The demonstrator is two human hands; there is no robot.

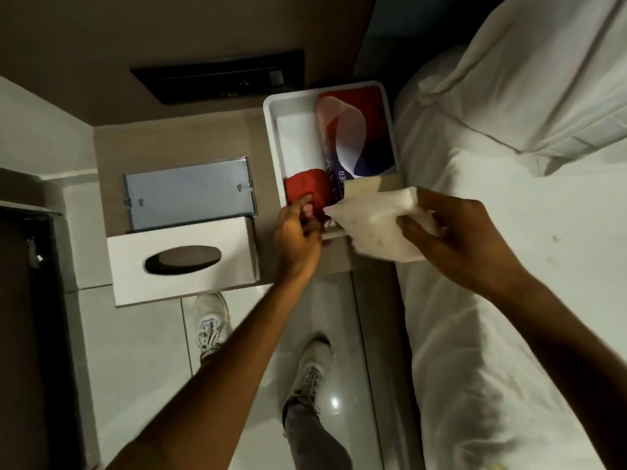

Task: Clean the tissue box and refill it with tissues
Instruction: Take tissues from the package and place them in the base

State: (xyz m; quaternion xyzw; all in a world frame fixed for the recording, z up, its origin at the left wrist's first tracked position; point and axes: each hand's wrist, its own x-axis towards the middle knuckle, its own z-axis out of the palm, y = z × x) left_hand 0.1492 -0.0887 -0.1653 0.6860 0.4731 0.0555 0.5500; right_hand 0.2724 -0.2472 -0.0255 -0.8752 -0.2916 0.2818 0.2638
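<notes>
Tissues, a soft white stack, pinched in right hand; left hand pinches red cloth.

You have two hands in view: your left hand at the near end of the tray, your right hand to its right. There is one white tray on the far right of the table, and inside it one red cloth and one red, white and blue tissue pack. One stack of white tissues is in your right hand. To the left you have one white tissue box and, just beyond it, one clear lid panel. Two shoes show on the floor below, and one pillow lies far right.
</notes>
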